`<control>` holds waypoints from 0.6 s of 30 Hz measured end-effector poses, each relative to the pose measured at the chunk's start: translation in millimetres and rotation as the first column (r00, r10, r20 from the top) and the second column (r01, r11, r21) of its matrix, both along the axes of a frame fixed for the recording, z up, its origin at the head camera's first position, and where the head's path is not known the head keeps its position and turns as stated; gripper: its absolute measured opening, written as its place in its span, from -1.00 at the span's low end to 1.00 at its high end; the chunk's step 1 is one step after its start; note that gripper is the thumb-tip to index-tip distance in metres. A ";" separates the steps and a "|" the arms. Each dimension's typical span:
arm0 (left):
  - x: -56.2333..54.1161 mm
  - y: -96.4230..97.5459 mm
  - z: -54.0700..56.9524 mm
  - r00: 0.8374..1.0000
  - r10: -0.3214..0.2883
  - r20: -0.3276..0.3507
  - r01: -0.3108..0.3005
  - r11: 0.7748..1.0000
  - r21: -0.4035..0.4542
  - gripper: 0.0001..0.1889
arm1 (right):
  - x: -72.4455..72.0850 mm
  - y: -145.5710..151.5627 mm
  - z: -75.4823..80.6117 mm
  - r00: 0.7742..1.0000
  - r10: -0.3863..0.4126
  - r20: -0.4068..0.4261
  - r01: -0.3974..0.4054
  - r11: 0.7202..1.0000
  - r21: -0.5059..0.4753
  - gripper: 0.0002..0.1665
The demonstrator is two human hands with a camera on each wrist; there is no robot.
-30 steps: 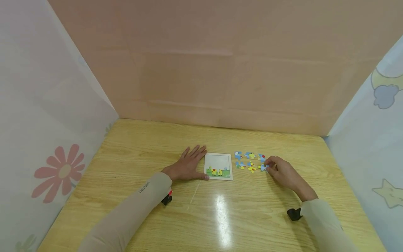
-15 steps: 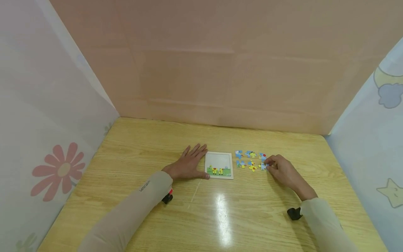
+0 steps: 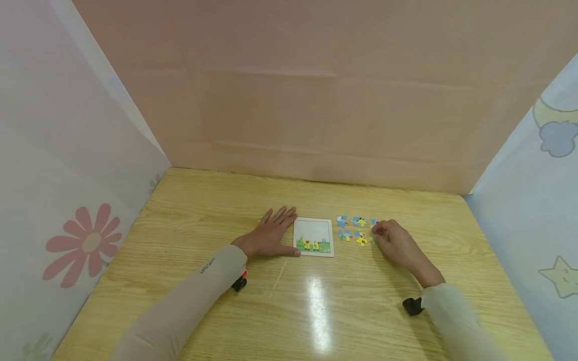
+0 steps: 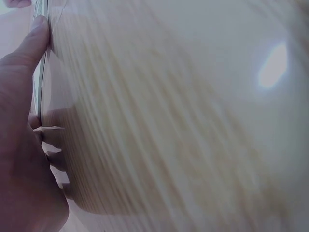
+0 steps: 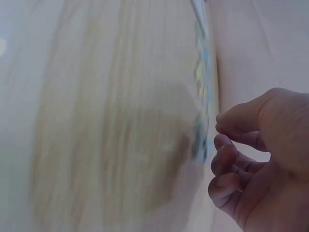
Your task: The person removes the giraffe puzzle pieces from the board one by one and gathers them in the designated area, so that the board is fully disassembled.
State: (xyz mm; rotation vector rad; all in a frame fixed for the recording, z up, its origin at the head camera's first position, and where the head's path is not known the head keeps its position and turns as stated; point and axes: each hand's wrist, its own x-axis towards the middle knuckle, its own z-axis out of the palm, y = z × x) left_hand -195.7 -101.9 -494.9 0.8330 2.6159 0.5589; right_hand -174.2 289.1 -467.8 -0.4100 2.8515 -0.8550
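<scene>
My left hand (image 3: 271, 236) lies with fingers spread at the left side of a square puzzle tray (image 3: 313, 219), its thumb along the front left corner. Inside the tray, a strip with green ground and yellow animal legs (image 3: 311, 245) fills the front part. Several blue and yellow jigsaw pieces (image 3: 361, 240) lie in two rows to its right. Over the right end of these rows, my right hand (image 3: 397, 243) has thumb and fingertips close together, partly covering the pieces there. In the right wrist view, pieces (image 5: 200, 140) show beneath the fingertips; I cannot tell whether one is pinched.
The wooden table (image 3: 217, 200) meets a tan back panel (image 3: 271, 125). Patterned white side walls (image 3: 49, 150) stand left and right. A bright light reflection (image 3: 319, 316) falls on the tabletop in front of the tray.
My right hand has shifted slightly left and away from me, from the front right piece toward the back right one. The left hand and tray stay in place.
</scene>
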 end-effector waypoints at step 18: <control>-1.5 1.2 2.2 1.000 -0.012 0.006 0.013 0.999 -0.045 0.22 | -5.8 -113.5 4.3 0.972 0.232 0.025 -0.232 0.973 -0.011 -0.77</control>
